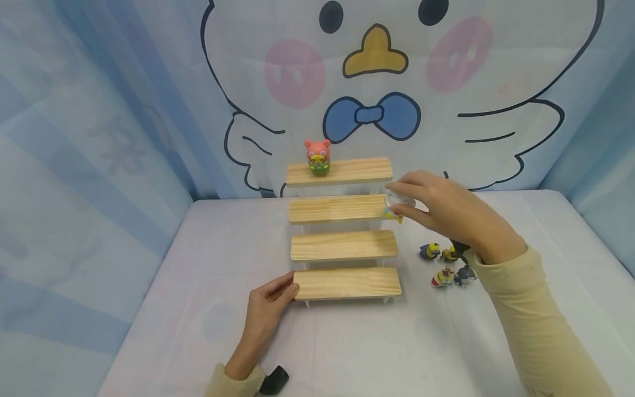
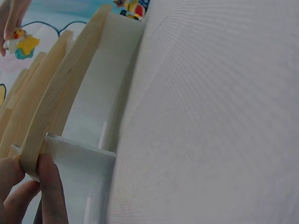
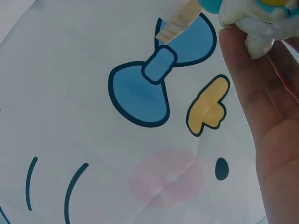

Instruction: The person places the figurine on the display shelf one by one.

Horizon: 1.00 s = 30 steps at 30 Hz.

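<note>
A small white figurine [image 1: 399, 199] with a yellow star and teal parts is pinched in my right hand [image 1: 446, 207], held by the right end of the second board from the top. The same figurine [image 2: 22, 45] appears star side on in the left wrist view, and its white body [image 3: 259, 30] shows at the right wrist view's top corner. My left hand [image 1: 268, 310] grips the left end of the lowest board [image 1: 347, 283] of a four-step wooden shelf, thumb on top. On the top board [image 1: 357, 170] stands a pink-headed figurine [image 1: 318, 159] with a green lower body.
Right of the shelf, several small figurines lie on the white tablecloth [image 1: 238, 248], among them a blue and yellow one [image 1: 429, 251] and a grey one [image 1: 465, 277]. A curtain [image 1: 297, 127] with a cartoon face hangs behind the table.
</note>
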Tool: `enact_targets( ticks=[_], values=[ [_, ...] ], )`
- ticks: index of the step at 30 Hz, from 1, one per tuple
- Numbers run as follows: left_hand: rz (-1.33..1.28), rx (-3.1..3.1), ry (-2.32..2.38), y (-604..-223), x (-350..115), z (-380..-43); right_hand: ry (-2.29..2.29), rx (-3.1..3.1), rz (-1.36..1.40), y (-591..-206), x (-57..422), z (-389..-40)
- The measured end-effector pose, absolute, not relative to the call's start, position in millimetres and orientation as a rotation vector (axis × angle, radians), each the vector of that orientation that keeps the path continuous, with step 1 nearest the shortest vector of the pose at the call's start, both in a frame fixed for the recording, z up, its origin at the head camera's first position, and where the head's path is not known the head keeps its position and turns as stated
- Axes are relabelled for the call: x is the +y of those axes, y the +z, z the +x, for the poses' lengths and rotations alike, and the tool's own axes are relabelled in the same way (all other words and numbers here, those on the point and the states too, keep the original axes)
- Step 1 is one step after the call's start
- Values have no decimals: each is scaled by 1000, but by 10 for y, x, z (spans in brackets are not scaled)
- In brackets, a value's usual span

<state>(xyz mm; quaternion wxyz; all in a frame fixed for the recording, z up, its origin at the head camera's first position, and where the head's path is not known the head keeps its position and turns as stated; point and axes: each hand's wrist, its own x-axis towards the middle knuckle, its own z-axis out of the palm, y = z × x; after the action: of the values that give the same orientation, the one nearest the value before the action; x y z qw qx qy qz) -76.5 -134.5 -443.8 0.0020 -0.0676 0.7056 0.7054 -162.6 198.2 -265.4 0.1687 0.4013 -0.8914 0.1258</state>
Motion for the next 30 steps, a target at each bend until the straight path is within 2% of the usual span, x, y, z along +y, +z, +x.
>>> enact_targets(
  ticks=[30],
  values=[
    [-212,2215,2207,-4429,-1341,-756,402,-2658,1027,-2379,1644,-2013]
  ],
)
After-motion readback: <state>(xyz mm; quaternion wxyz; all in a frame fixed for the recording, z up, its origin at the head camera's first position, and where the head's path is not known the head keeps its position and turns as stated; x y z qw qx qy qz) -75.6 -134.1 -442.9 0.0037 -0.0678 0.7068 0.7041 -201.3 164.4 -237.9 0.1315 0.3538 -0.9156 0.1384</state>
